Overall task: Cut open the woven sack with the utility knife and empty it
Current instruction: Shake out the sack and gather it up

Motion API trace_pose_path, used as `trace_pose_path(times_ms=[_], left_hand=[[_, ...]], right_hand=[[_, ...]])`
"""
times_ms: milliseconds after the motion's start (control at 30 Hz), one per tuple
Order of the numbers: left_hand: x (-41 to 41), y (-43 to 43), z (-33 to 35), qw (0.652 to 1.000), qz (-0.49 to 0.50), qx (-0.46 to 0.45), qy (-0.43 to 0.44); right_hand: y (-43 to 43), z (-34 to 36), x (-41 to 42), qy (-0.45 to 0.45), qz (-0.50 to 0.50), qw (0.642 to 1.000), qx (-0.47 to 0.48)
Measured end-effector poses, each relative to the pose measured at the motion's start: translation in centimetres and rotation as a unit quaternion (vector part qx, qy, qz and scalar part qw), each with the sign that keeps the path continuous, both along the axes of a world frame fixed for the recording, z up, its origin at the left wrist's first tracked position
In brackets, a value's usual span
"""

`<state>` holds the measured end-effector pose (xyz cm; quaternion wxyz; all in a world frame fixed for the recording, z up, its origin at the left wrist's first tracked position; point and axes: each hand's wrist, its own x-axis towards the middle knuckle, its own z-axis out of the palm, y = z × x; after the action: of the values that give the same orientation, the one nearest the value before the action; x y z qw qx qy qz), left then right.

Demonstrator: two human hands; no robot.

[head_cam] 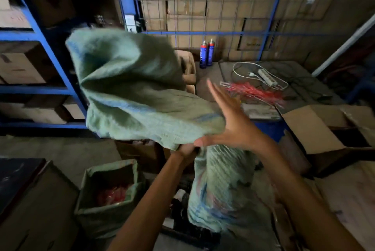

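A limp green woven sack [132,88] is held up in the air in the middle of the view, blurred by motion, with its lower part [219,185] hanging down between my arms. My left hand [187,150] is clenched on the sack's gathered fabric near its middle. My right hand [229,121] is flat with fingers spread, its palm against the sack's right side. No utility knife is visible.
Blue metal shelving [46,88] with cardboard boxes stands at the left. A second green sack [105,196] with red items inside sits open at lower left. A table at the right carries red-tagged wires [255,92], a power strip [267,77] and two spray cans [207,53]. An open carton [324,129] lies at the right.
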<state>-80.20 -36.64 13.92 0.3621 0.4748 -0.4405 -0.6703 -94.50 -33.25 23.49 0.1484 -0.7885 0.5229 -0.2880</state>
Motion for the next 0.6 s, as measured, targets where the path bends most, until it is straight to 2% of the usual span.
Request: trace_pose_path(times_ms=[67, 100, 167, 200, 267, 300, 400, 500, 600], left_hand=[[0.3, -0.2, 1.0, 0.999, 0.005, 0.000, 0.032], [0.5, -0.3, 1.7, 0.999, 0.012, 0.007, 0.043], [0.8, -0.8, 3.1, 0.999, 0.037, 0.007, 0.026], [0.8, -1.0, 3.5, 1.000, 0.022, 0.006, 0.005], [0.8, -1.3, 4.8, 0.999, -0.038, -0.009, -0.029], [0.9, -0.9, 6.1, 0.998, -0.037, -0.018, -0.048], [1.7, -0.4, 9.4, 0.994, -0.063, -0.050, -0.069], [4.5, 0.6, 10.6, 0.943, -0.218, -0.106, -0.226], [9.2, 1.6, 11.7, 0.912, -0.326, -0.103, -0.227]], right_hand=[[0.4, -0.7, -2.2, 0.043, -0.062, 0.996, 0.043], [0.6, -1.1, -3.0, 0.030, -0.068, 0.993, 0.088], [0.6, -2.6, -3.2, -0.099, -0.026, 0.980, 0.170], [0.4, -3.6, -3.0, -0.170, -0.007, 0.969, 0.180], [-0.7, -5.7, -2.6, -0.243, -0.023, 0.960, 0.138], [-1.3, -6.3, -2.4, -0.259, -0.051, 0.959, 0.103], [-3.6, -6.1, -2.9, -0.266, -0.165, 0.950, 0.016], [-4.7, -4.0, -4.4, -0.251, -0.210, 0.944, -0.038], [-4.9, -1.6, -5.3, -0.263, -0.175, 0.943, -0.104]])
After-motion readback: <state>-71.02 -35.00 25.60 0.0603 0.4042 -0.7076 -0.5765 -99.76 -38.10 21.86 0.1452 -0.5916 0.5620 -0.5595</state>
